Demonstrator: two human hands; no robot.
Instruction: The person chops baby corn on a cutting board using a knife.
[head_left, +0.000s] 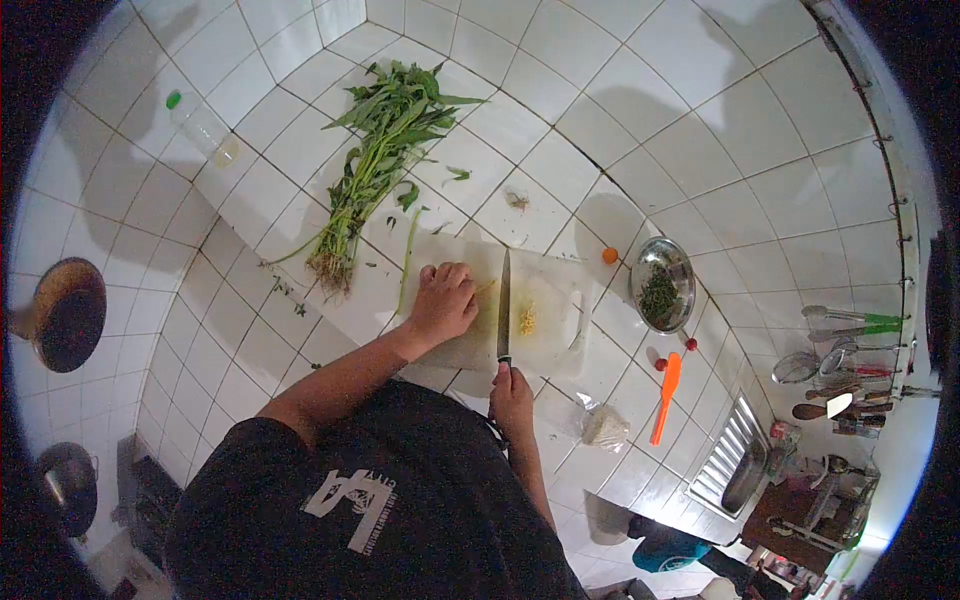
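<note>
My right hand (512,402) is wrapped round the handle of a kitchen knife (505,300), whose long blade points away from me across a pale cutting board (558,350). On the board, my left hand (443,303) lies to the left of the blade with its fingers curled. A small yellowish bit shows at its fingertips, but its kind is too small to tell. Finely chopped yellow pieces (528,320) sit in a little heap just right of the blade. A thin green stalk (410,260) lies along the board's left side.
Leafy greens with roots (375,170) lie at the back left, near a clear bottle (205,128). To the right are a metal bowl of chopped greens (662,285), an orange fruit (610,256), an orange peeler-like tool (666,400), a plastic bag (605,428) and a sink (742,480).
</note>
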